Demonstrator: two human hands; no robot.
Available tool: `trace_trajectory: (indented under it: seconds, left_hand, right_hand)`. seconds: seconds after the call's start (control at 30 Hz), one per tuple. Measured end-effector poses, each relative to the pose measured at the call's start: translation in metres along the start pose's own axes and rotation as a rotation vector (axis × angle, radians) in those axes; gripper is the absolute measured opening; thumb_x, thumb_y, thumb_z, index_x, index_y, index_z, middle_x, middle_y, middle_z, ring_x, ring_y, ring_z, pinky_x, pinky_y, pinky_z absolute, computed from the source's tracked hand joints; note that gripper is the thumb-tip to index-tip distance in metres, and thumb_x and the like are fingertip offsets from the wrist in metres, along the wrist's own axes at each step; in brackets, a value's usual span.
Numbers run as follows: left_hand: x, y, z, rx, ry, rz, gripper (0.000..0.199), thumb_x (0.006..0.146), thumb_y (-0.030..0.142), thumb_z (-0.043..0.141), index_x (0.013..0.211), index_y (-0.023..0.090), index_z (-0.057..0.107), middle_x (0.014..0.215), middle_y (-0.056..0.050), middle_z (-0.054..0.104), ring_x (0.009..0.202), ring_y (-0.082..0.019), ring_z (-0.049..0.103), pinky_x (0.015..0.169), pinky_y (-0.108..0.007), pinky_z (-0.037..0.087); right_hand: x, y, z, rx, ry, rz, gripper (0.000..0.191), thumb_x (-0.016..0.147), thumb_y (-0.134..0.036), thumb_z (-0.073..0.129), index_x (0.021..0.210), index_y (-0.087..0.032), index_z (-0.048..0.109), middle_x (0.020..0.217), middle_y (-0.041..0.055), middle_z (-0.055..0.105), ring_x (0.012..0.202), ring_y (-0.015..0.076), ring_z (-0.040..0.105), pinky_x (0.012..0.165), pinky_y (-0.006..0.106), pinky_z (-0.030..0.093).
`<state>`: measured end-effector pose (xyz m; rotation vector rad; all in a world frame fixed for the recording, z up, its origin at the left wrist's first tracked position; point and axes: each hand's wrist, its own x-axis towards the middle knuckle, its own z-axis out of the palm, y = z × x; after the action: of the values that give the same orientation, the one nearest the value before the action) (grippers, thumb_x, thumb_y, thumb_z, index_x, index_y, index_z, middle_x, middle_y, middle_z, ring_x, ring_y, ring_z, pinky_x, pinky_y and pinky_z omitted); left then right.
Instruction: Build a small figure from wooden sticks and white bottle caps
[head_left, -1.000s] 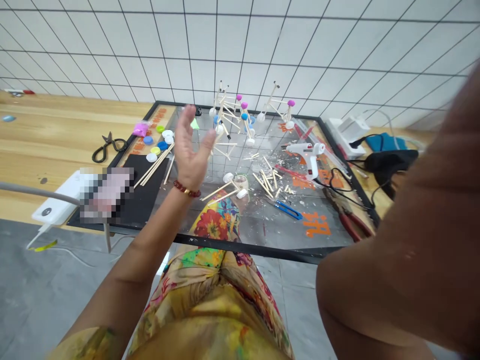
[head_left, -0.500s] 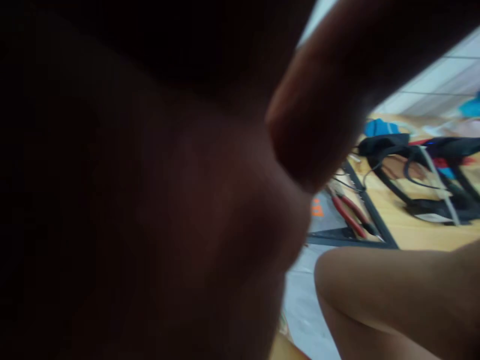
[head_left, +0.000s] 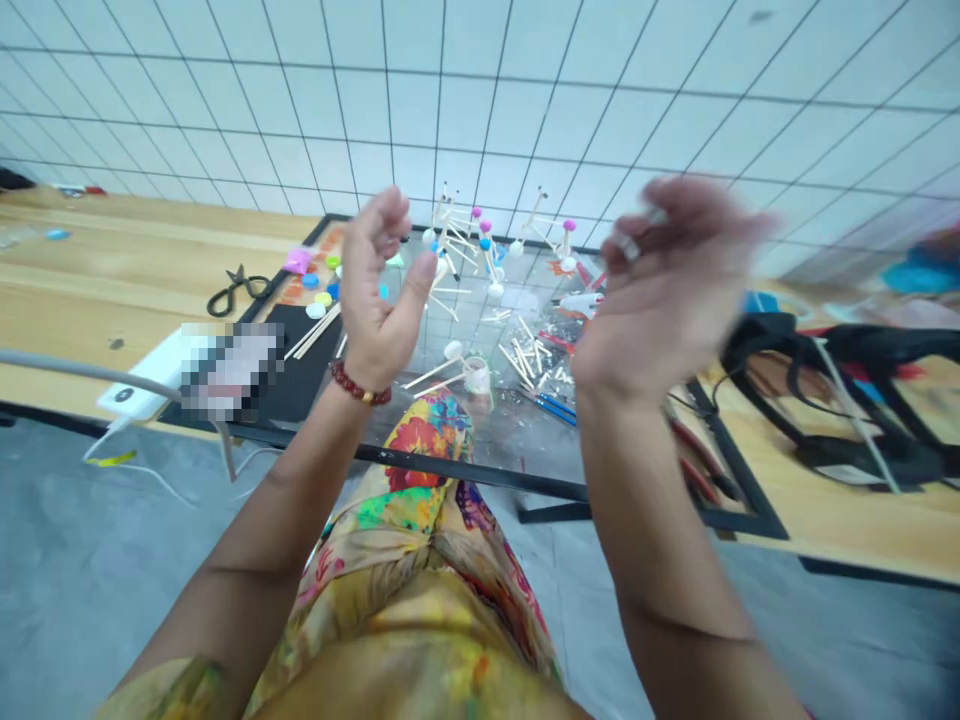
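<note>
My left hand (head_left: 382, 290), with a beaded bracelet (head_left: 360, 384) at its wrist, is raised over the glass tabletop (head_left: 517, 430), thumb apart and fingers loosely bent, holding nothing. My right hand (head_left: 664, 290) is raised opposite it, blurred by motion, fingers loosely curled apart from the palm and nothing visible in it. Between and beyond them stand models of pale sticks with white, blue and pink balls (head_left: 486, 228). Short cut sticks (head_left: 529, 358) lie scattered on the glass near a small jar (head_left: 476, 375) and blue pencils (head_left: 555, 408).
Black-handled scissors (head_left: 238, 288), a white power bank (head_left: 146, 375) with a cable and coloured clay lumps (head_left: 322, 298) are on the left. Red-handled pliers (head_left: 697, 460) and a black strapped headset-like object (head_left: 840, 400) are on the right. A tiled wall (head_left: 480, 110) rises behind.
A dark, close-up hand covered most of the view before. Both hands are now away from the camera, raised over the table, and the tabletop shows.
</note>
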<state>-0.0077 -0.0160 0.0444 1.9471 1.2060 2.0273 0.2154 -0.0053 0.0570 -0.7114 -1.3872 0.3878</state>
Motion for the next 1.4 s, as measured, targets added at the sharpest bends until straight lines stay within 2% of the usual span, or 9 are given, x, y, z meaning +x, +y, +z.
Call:
trace_trajectory:
  seconds: [0.07,0.1,0.2,0.3,0.4,0.53,0.7,0.9,1.4]
  left_hand:
    - [-0.003,-0.035,0.008,0.076,-0.037,-0.099,0.055,0.093,0.056,0.055,0.139,0.029,0.043,0.135,-0.009,0.057,0.128,-0.026,0.057,0.108,-0.046,0.049]
    - [-0.006,-0.053,0.011,0.134,-0.064,-0.182,0.056,0.092,0.054,0.057,0.141,0.029,0.044,0.135,-0.01,0.058,0.128,-0.026,0.057,0.108,-0.046,0.049]
    - [-0.02,-0.1,0.013,0.2,-0.113,-0.303,0.061,0.09,0.045,0.062,0.145,0.028,0.042,0.138,-0.013,0.056,0.13,-0.027,0.056,0.108,-0.047,0.048]
    - [-0.034,-0.121,0.011,0.237,-0.147,-0.323,0.069,0.089,0.046,0.064,0.148,0.024,0.037,0.142,-0.015,0.053,0.133,-0.029,0.053,0.112,-0.051,0.044]
    - [-0.042,-0.125,0.01,0.289,-0.159,-0.337,0.078,0.086,0.047,0.068,0.149,0.017,0.033,0.146,-0.019,0.05,0.135,-0.03,0.051,0.115,-0.05,0.04]
    - [-0.041,-0.126,0.013,0.347,-0.227,-0.328,0.087,0.082,0.046,0.071,0.153,0.019,0.027,0.148,-0.02,0.048,0.138,-0.031,0.048,0.116,-0.051,0.038]
    - [-0.04,-0.131,0.016,0.386,-0.282,-0.404,0.116,0.071,0.053,0.079,0.158,0.017,0.013,0.154,-0.026,0.04,0.142,-0.036,0.043,0.116,-0.054,0.036]
    - [-0.042,-0.134,0.017,0.375,-0.337,-0.416,0.122,0.069,0.05,0.082,0.159,0.013,0.008,0.153,-0.028,0.039,0.143,-0.038,0.041,0.117,-0.053,0.034]
    - [-0.045,-0.138,0.018,0.311,-0.378,-0.41,0.12,0.069,0.049,0.084,0.16,0.019,0.011,0.158,-0.025,0.032,0.148,-0.039,0.035,0.119,-0.056,0.031]
  right_hand:
    - [-0.009,0.021,0.016,-0.003,0.163,0.045,0.047,0.106,-0.052,0.026,0.11,-0.022,0.063,0.104,0.0075,0.064,0.096,0.0182,0.067,0.09,0.042,0.055]
    - [-0.017,0.034,0.022,-0.055,0.165,0.081,0.044,0.104,-0.053,0.034,0.103,-0.022,0.065,0.097,0.0069,0.065,0.09,0.0186,0.067,0.086,0.041,0.056]
    - [-0.041,0.073,0.03,-0.156,0.069,0.072,0.039,0.101,-0.053,0.042,0.102,-0.022,0.067,0.1,0.0077,0.069,0.093,0.0209,0.066,0.09,0.042,0.054]
    - [-0.058,0.093,0.027,-0.226,-0.064,0.026,0.036,0.102,-0.048,0.043,0.101,-0.023,0.068,0.102,0.0083,0.07,0.1,0.0224,0.065,0.093,0.042,0.052]
    - [-0.063,0.097,0.026,-0.251,-0.168,-0.003,0.033,0.102,-0.045,0.044,0.101,-0.022,0.069,0.102,0.0086,0.071,0.102,0.0222,0.065,0.092,0.04,0.051]
    - [-0.064,0.103,0.03,-0.277,-0.218,0.03,0.037,0.101,-0.049,0.043,0.099,-0.022,0.069,0.099,0.0087,0.072,0.098,0.0221,0.066,0.089,0.04,0.051]
    - [-0.069,0.118,0.033,-0.173,-0.213,0.209,0.044,0.098,-0.057,0.045,0.099,-0.021,0.069,0.094,0.0078,0.074,0.091,0.0212,0.068,0.084,0.039,0.053]
    - [-0.07,0.126,0.036,-0.046,-0.156,0.422,0.053,0.093,-0.067,0.046,0.097,-0.019,0.069,0.083,0.0048,0.072,0.074,0.016,0.065,0.075,0.033,0.053]
    - [-0.067,0.108,0.03,-0.075,-0.195,0.31,0.047,0.097,-0.061,0.045,0.097,-0.021,0.069,0.078,0.0024,0.07,0.071,0.0149,0.062,0.072,0.032,0.052]
